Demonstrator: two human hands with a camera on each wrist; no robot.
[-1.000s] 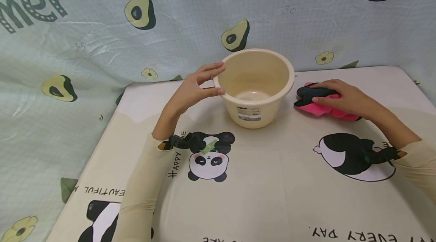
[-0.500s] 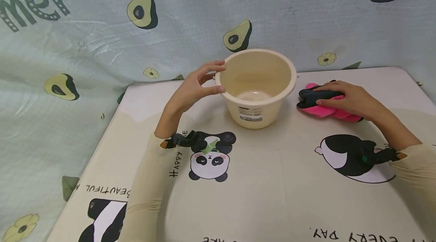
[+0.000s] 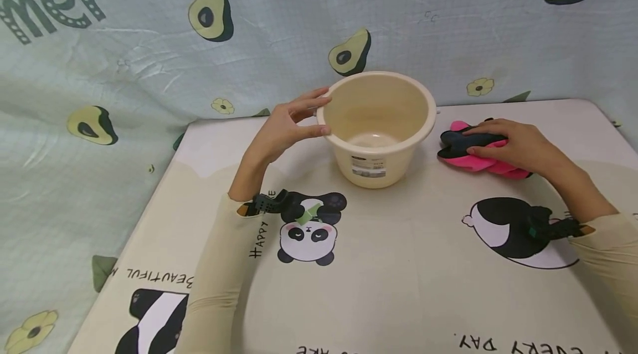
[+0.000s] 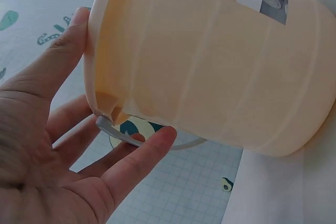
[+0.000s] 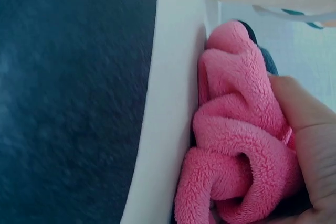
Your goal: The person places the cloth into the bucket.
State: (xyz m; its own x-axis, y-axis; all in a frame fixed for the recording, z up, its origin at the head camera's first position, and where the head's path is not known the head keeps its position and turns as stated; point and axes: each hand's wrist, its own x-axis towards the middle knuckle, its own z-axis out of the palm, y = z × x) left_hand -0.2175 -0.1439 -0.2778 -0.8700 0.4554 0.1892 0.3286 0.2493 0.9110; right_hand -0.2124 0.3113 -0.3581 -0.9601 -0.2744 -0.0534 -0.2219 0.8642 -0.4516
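Note:
A cream plastic bucket [image 3: 371, 143] with a printed label stands at the back middle of the table. My left hand [image 3: 286, 129] holds its left rim, thumb at the front and fingers farther back. In the left wrist view the thumb touches the rim, and the other fingers lie by the grey bail handle [image 4: 184, 145]. To the right of the bucket lies a bundle of fuzzy cloth, a pink cloth [image 5: 236, 124] bunched with a dark cloth [image 3: 456, 142]. My right hand [image 3: 520, 146] grips this bundle from above. Its fingertips are partly hidden there.
The table [image 3: 379, 287] has a pale cover printed with pandas and lettering. Behind it and to its left hangs a light blue avocado-print sheet [image 3: 279, 16], close to the bucket's back. In the right wrist view the table's edge borders a dark area [image 5: 73, 98].
The whole head view has shifted slightly, with everything a little farther right. Both hands keep their places on the bucket and the cloths.

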